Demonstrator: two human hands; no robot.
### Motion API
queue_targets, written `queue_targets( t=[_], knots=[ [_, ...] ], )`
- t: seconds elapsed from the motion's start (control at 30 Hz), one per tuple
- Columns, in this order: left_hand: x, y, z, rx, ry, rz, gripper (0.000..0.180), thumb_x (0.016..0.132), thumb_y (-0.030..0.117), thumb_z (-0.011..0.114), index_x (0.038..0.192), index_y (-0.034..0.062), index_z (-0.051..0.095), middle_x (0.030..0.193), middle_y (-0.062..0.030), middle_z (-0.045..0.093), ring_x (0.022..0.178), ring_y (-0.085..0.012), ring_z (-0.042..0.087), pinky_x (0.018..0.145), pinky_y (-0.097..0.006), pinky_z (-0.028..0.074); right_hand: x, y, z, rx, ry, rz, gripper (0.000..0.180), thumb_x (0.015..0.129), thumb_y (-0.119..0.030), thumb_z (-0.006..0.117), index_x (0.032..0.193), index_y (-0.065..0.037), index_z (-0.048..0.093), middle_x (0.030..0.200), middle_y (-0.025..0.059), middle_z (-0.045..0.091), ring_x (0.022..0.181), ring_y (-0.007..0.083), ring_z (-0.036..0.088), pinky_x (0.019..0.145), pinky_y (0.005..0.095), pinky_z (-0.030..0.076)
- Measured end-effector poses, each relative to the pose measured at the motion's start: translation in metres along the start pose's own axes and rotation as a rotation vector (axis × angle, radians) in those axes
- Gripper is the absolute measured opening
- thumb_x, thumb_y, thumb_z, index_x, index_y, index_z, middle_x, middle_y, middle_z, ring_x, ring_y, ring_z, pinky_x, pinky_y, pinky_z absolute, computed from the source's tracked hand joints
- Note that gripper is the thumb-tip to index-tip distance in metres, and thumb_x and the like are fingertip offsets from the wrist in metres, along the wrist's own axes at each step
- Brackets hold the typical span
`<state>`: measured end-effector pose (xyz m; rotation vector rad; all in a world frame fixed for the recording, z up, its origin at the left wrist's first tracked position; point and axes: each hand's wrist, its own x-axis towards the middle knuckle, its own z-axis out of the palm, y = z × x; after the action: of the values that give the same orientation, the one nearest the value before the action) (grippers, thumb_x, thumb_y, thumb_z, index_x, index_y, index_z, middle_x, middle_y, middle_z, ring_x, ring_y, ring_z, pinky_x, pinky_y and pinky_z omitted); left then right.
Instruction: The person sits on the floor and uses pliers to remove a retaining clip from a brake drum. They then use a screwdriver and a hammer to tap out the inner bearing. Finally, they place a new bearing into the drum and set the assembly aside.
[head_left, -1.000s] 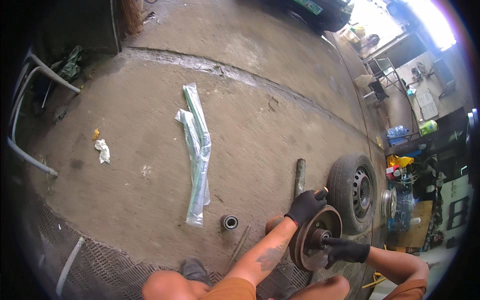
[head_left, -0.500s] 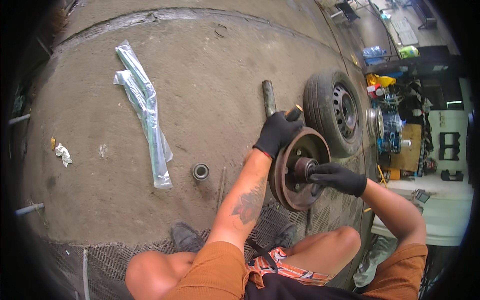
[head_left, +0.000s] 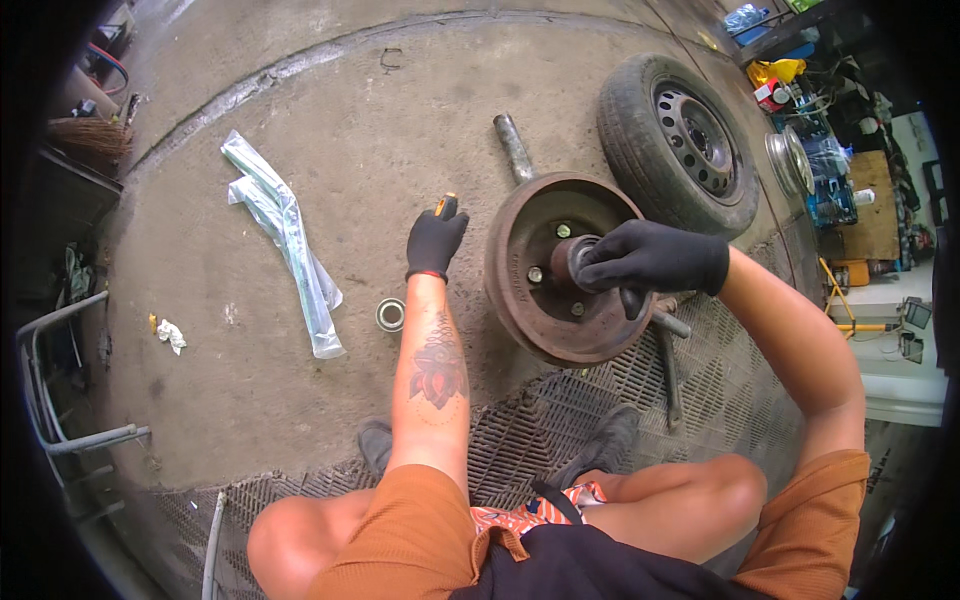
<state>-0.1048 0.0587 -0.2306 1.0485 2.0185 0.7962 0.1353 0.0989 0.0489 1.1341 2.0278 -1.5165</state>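
Note:
A rusty brake drum (head_left: 520, 310) stands tilted in front of me, its hollow side with the bolts and raised hub (head_left: 566, 262) toward me. My right hand (head_left: 655, 262), in a black glove, is closed at the hub's mouth; its fingers hide part of the opening, so a separate ring there cannot be made out. Left of the drum, apart from it, my left hand (head_left: 436, 240) grips a tool with an orange and dark handle (head_left: 446, 206); the rest of the tool is hidden. A ring-shaped bearing (head_left: 391, 315) lies on the floor beside my left forearm.
A tyre on a steel wheel (head_left: 680, 145) lies behind the drum at right. A metal pipe (head_left: 513, 148) lies beyond it, and a bar (head_left: 670, 380) rests on the ribbed mat (head_left: 520, 420). Plastic-wrapped long parts (head_left: 285, 240) lie left; a metal frame (head_left: 90, 440) stands far left.
My left hand has come away from the drum to the left, still gripping the tool. My right hand stays at the hub. The view has shifted, and the drum's hollow side faces me more.

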Motion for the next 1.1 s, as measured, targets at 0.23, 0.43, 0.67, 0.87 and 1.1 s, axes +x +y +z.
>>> queue_targets(
  t=[0.23, 0.43, 0.67, 0.87, 1.1],
  knots=[
    [-0.009, -0.045, -0.019, -0.085, 0.119, -0.105, 0.061, 0.085, 0.053, 0.069, 0.096, -0.0068, 0.066, 0.093, -0.0249, 0.07, 0.081, -0.0352, 0.067, 0.076, -0.044, 0.053, -0.019, 0.019, -0.018, -0.148, 0.415, -0.475, 0.035, 0.096, -0.029, 0.067, 0.113, 0.002, 0.068, 0.088, 0.0091, 0.07, 0.076, 0.01, 0.064, 0.069, 0.0272, 0.052],
    [-0.086, 0.071, -0.089, -0.647, -0.28, -0.175, 0.054, 0.097, 0.047, 0.058, 0.112, -0.0047, 0.063, 0.091, -0.0167, 0.068, 0.074, -0.0232, 0.066, 0.069, -0.038, 0.055, -0.009, 0.13, -0.02, 0.354, 0.454, -0.127, 0.059, 0.093, -0.044, 0.069, 0.131, 0.0, 0.059, 0.098, 0.0122, 0.071, 0.074, 0.0171, 0.067, 0.068, 0.0269, 0.054],
    [-0.142, 0.109, -0.074, -0.063, -0.082, 0.437, 0.046, 0.107, 0.025, 0.038, 0.137, -0.0073, 0.053, 0.133, -0.0215, 0.063, 0.123, -0.0334, 0.06, 0.105, -0.037, 0.044, 0.012, 0.133, -0.001, 0.318, 0.302, -0.184, 0.051, 0.094, -0.034, 0.066, 0.126, 0.005, 0.062, 0.111, 0.0137, 0.07, 0.096, 0.0177, 0.065, 0.086, 0.0334, 0.052],
    [-0.171, 0.152, -0.078, -0.32, -0.058, -0.094, 0.057, 0.109, 0.039, 0.036, 0.134, -0.0088, 0.055, 0.128, -0.0205, 0.065, 0.118, -0.0223, 0.061, 0.103, -0.033, 0.046, -0.02, 0.095, 0.002, 0.127, 0.489, -0.114, 0.044, 0.093, -0.031, 0.066, 0.117, 0.005, 0.066, 0.099, 0.0111, 0.071, 0.085, 0.0152, 0.064, 0.075, 0.0324, 0.052],
    [-0.197, 0.174, -0.109, -0.631, 0.092, 0.182, 0.058, 0.109, 0.042, 0.038, 0.137, -0.0065, 0.053, 0.126, -0.0181, 0.065, 0.111, -0.0198, 0.064, 0.098, -0.034, 0.049, -0.067, 0.057, -0.005, 0.03, 0.773, -0.432, 0.043, 0.092, -0.032, 0.063, 0.11, 0.007, 0.066, 0.086, 0.0233, 0.071, 0.081, 0.0265, 0.071, 0.077, 0.0389, 0.054]
  ],
)
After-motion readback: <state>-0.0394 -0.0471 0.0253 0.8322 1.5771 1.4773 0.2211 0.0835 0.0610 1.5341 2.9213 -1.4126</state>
